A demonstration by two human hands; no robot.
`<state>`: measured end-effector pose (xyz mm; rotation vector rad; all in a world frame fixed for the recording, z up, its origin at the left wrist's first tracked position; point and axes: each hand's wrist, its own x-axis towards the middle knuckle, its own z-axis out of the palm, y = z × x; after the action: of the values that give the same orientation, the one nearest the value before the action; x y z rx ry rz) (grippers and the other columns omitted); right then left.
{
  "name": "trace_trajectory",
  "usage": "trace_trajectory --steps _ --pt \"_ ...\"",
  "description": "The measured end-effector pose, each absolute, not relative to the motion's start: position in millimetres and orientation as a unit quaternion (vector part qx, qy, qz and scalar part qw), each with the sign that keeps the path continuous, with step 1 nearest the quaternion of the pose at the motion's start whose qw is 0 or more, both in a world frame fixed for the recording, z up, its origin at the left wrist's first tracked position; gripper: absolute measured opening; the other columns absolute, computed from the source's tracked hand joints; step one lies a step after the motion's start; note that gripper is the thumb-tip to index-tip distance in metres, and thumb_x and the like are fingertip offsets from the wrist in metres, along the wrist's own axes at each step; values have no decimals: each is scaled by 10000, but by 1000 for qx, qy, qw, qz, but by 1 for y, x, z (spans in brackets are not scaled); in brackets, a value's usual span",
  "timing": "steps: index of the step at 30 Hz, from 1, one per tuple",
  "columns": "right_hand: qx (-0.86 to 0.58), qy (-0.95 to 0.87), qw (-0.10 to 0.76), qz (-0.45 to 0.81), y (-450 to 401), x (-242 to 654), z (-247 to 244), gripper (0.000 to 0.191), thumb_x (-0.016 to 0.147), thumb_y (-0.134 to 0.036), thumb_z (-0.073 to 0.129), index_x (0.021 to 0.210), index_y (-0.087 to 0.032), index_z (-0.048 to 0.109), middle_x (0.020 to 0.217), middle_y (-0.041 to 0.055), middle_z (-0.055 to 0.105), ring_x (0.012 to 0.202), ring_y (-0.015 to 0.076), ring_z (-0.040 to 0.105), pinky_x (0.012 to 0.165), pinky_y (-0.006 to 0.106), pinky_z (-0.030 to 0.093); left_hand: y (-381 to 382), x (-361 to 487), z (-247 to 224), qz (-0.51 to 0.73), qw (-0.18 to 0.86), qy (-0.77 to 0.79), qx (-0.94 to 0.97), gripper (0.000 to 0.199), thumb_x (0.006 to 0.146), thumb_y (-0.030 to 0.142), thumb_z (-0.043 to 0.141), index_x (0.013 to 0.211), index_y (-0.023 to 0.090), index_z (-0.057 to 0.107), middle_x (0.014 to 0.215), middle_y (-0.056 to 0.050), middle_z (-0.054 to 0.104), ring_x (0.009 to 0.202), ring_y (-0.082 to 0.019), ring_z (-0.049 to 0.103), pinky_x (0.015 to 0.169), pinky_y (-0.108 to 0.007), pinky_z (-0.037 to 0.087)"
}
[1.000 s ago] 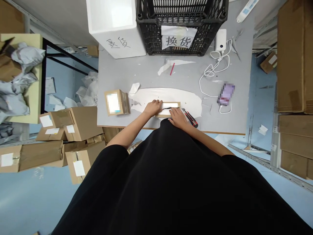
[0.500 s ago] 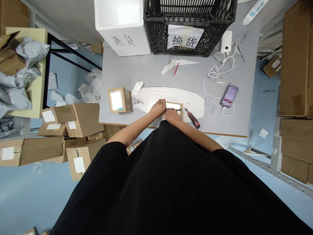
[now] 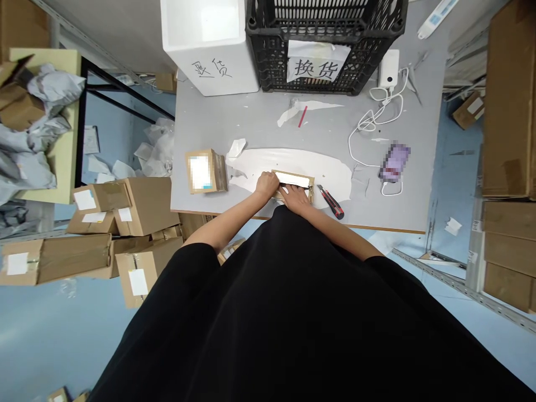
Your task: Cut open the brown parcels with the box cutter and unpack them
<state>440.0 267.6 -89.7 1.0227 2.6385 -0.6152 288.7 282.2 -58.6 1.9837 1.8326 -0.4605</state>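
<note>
Hands: While the left hand [image 3: 267, 185], one of two, curls its fingers over the left end of a small, oblong brown cardboard box [image 3: 310, 181], the right hand [image 3: 295, 199] lies across its near side.
Fingers: left ones close together and bent; right ones slightly parted and laid on the box. Whether either hand pinches anything cannot be told.
Box: one, by the near edge of the grey tabletop [image 3: 259, 123], over a single wide white sheet [image 3: 326, 162]; a white surface shows along its top.
Cutter: one black-and-red utility knife [image 3: 330, 202], just right of the box.
Left of the sheet: one brown carton with a white label [image 3: 220, 173]; one crumpled white scrap [image 3: 237, 147] near it.
Beyond the sheet: one thin red strip [image 3: 302, 116] beside one torn white piece [image 3: 288, 113].
Far side: one white open bin [image 3: 226, 70] and one black plastic lattice crate [image 3: 274, 67], side by side.
Right side: one purple phone [image 3: 394, 162], blurred, one white cable [image 3: 350, 146] and one white rectangular device [image 3: 388, 68].
Right shelving: at least three stacked brown cartons [image 3: 508, 251].
</note>
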Motion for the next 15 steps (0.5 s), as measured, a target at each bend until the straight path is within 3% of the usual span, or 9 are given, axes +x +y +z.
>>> trace_trajectory --steps 5,10,15 --pt "345 906 124 -212 268 440 -90 612 1016 -341 380 1596 -181 266 1382 234 512 1213 359 461 970 479 354 296 275 -49 -214 172 623 732 347 926 55 383 1122 -29 657 1092 -294 683 1095 -327 631 820 -356 444" --pt "341 904 136 -221 268 440 -89 631 1017 -314 362 1618 -204 202 1369 224 520 1187 349 477 989 486 322 337 250 -40 -239 161 513 809 273 873 76 484 949 82 746 1014 -203 742 1070 -295 653 967 -415 371" --pt "336 911 122 -208 267 442 -88 650 1014 -362 393 1614 -198 207 1347 222 531 1174 347 476 973 474 330 366 242 -44 -201 185 571 774 185 870 226 597 919 111 732 1032 -187 731 1101 -322 643 999 -438 348"
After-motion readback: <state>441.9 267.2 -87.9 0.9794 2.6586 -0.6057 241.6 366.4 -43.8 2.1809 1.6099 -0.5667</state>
